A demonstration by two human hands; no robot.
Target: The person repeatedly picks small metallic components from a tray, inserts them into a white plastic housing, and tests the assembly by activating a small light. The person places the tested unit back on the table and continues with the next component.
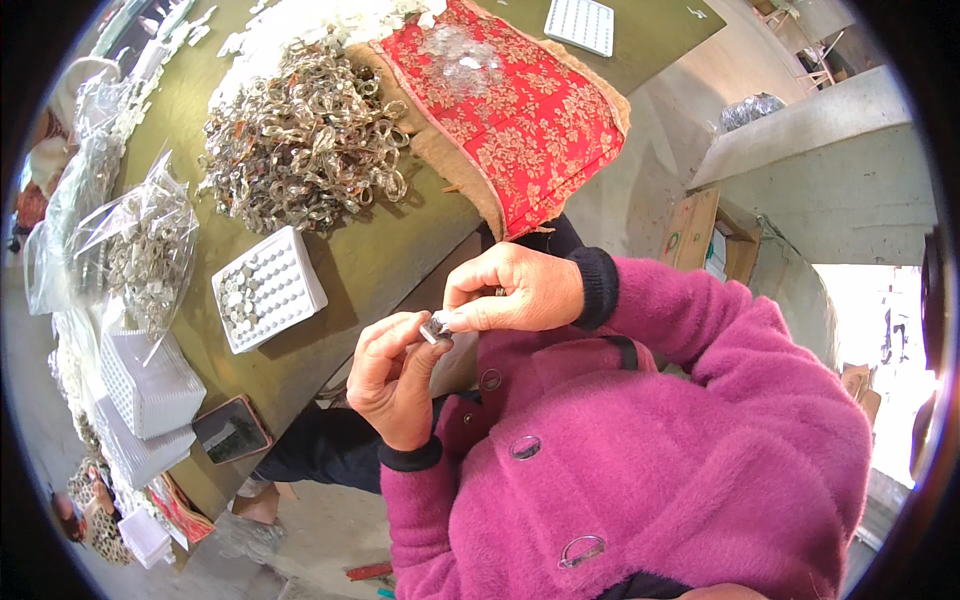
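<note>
Above my lap, at the table's edge, both hands meet at a small silver metal piece. My left hand pinches it between thumb and fingertips. The thumb and forefinger of my right hand are pressed together at its upper end, over a tiny whitish bit too small to name. Left of my hands, on the table, lies a white tray with rows of round pockets; small round silver pieces are heaped along one side of it.
A large tangled heap of metallic looped strips covers the table beyond the tray. A red floral cloth pad with loose clear bits lies to its right. Leftward are a clear plastic bag, stacked white trays and a phone.
</note>
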